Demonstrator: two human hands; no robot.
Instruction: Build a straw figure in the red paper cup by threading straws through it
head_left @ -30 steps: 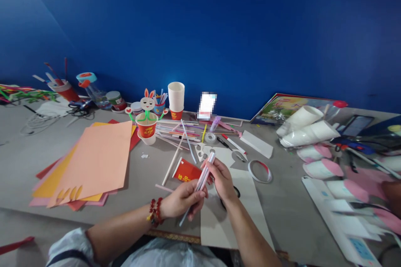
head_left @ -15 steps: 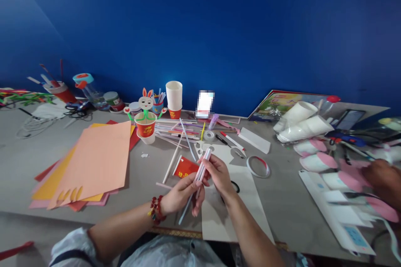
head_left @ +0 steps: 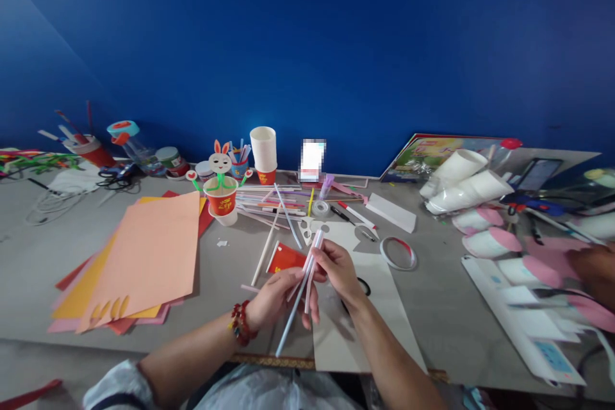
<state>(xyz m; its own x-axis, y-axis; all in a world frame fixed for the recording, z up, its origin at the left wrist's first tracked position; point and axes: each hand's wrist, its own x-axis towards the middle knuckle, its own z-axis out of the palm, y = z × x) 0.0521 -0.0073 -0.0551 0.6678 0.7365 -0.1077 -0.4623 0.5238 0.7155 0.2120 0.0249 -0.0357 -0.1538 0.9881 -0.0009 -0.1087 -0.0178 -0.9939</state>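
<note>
Several thin drinking straws point(head_left: 291, 323), pale pink and one light blue, slant between my hands above the table's front part. My right hand point(head_left: 336, 266) is closed around their upper ends. Lower down, my left hand point(head_left: 278, 291), with a red bead bracelet on its wrist, pinches them between thumb and fingers; some of its fingers are spread behind. The lower ends fan apart, the blue one reaching closest to me. Just behind my left hand lies a red paper cup point(head_left: 286, 258) on its side. White card point(head_left: 369, 327) lies beneath my right forearm, with black scissor handles point(head_left: 364, 286) partly hidden.
A cup figure with a rabbit face point(head_left: 220, 162) stands behind coloured paper sheets point(head_left: 148, 256). Loose straws point(head_left: 259, 195), pens and a tape roll point(head_left: 398, 253) lie around. A stack of white cups point(head_left: 264, 148) stands by the wall. At right, another person's hand point(head_left: 593, 269) is near pink-and-white cups point(head_left: 490, 242).
The straws' lower ends have spread apart between my hands, and the blue straw sticks out further towards me. My left fingers have shifted slightly. The other person's hand has moved a little.
</note>
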